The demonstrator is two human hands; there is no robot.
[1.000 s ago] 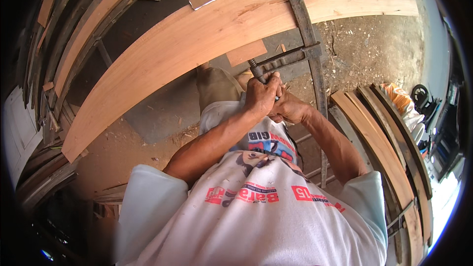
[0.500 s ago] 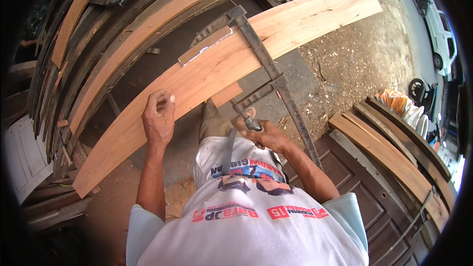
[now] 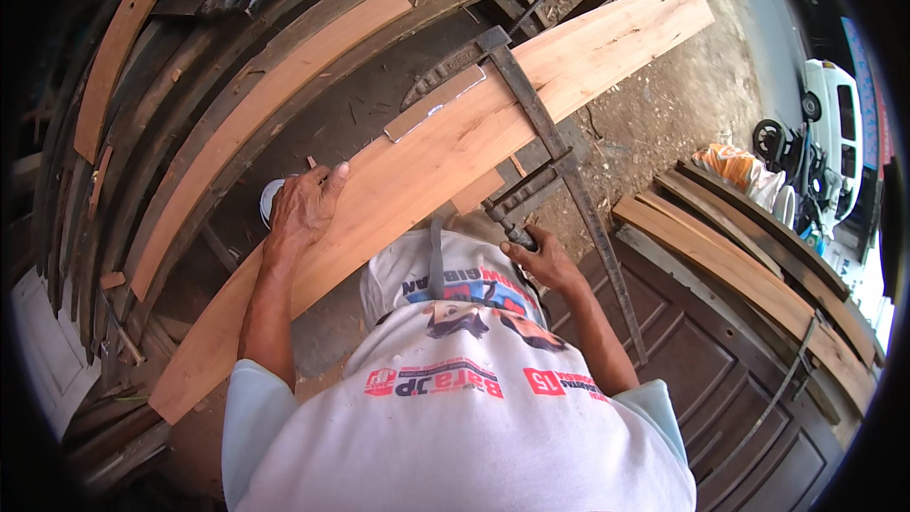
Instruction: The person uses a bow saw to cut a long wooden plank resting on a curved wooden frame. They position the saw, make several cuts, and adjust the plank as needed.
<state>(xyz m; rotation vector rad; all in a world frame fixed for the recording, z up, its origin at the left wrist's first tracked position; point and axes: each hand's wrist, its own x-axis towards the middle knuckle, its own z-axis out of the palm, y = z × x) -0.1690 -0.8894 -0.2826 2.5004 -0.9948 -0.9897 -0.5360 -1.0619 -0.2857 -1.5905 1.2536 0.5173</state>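
Observation:
A long pale plank [image 3: 445, 147] runs slantwise across in front of me. A rusty metal bar clamp [image 3: 531, 100] spans it. At the plank's far edge a small wooden block [image 3: 438, 106] with white smears along its side sits under the clamp's far jaw. Another short wood piece [image 3: 477, 192] shows at the near edge, by the screw end. My right hand [image 3: 548, 258] closes round the clamp's screw handle [image 3: 517, 235]. My left hand [image 3: 305, 201] lies over the plank's far edge, thumb raised and fingers curled over the edge, their tips partly hidden.
Long curved boards [image 3: 275, 66] lie stacked beyond and to the left. On the right, more planks [image 3: 730, 275] rest on a brown panelled door [image 3: 701, 379], with another bar clamp [image 3: 787, 398]. A white round object [image 3: 269, 197] shows beside my left hand. A white vehicle [image 3: 834, 142] stands far right.
My left hand has moved from the plank's top face to its far edge. My right hand has shifted right and slightly down at the screw handle. The plank and clamp appear further right in view.

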